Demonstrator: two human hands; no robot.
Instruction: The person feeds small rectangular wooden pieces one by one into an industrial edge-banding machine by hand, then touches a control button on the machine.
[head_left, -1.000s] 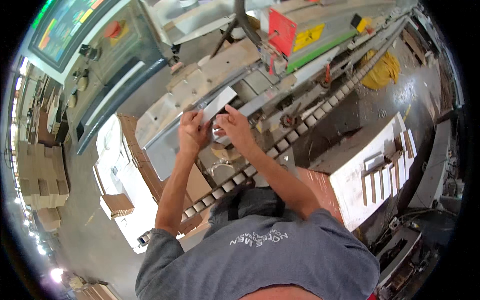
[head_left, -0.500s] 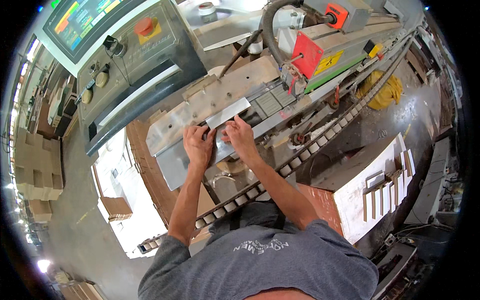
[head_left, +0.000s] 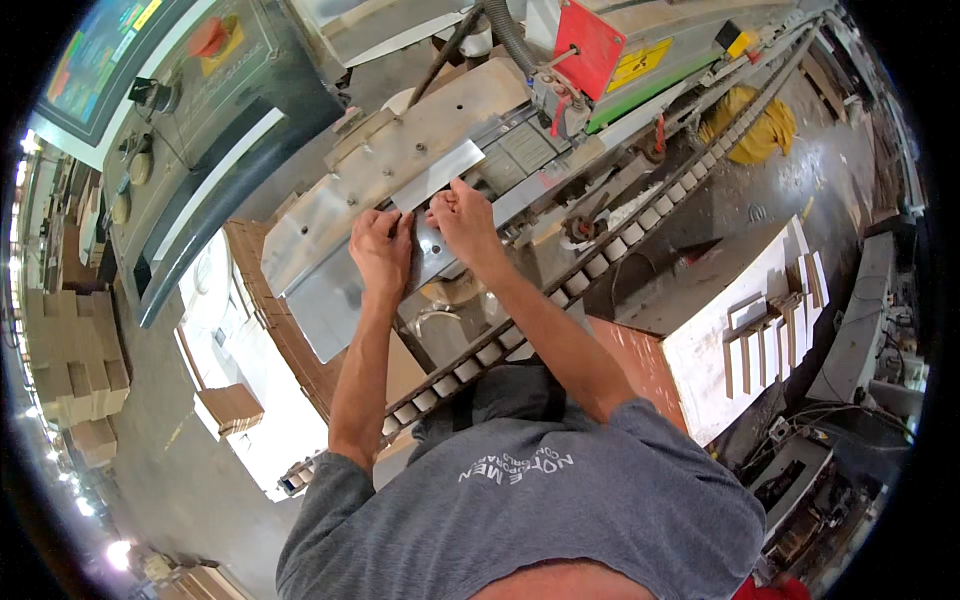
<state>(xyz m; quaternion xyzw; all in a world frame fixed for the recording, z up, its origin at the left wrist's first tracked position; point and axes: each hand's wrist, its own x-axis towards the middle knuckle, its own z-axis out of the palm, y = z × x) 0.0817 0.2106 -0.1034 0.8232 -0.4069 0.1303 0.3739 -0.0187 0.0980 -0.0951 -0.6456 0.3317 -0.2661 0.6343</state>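
We've got both hands up at the machine bed, a bit above & left of frame centre. Left hand (head_left: 382, 250) sits w/ fingers curled down, knuckles toward us, pressing on or pinching the lower-left end of a thin metal strip (head_left: 438, 176); can't tell if the fingertips actually wrap its edge. Right hand (head_left: 462, 216) is just beside it, touching or nearly so, fingers bent & tips on the strip's near edge, approx at mid-length.

The strip is a flat, shiny, narrow plate. Its long axis runs diagonally, lower left to upper right of the frame, roughly parallel to the pale cover plate (head_left: 440, 130) directly above it. It lies just beyond both hands, i.e. toward the top of the picture, w/ its free end pointing at the red guard (head_left: 590, 45) upper right.

So the strip extends away to the right of the hands. Right hand is nearer its middle & free end; left hand holds the other end. Roller chain (head_left: 600, 265) runs along below the wrists, same diagonal.
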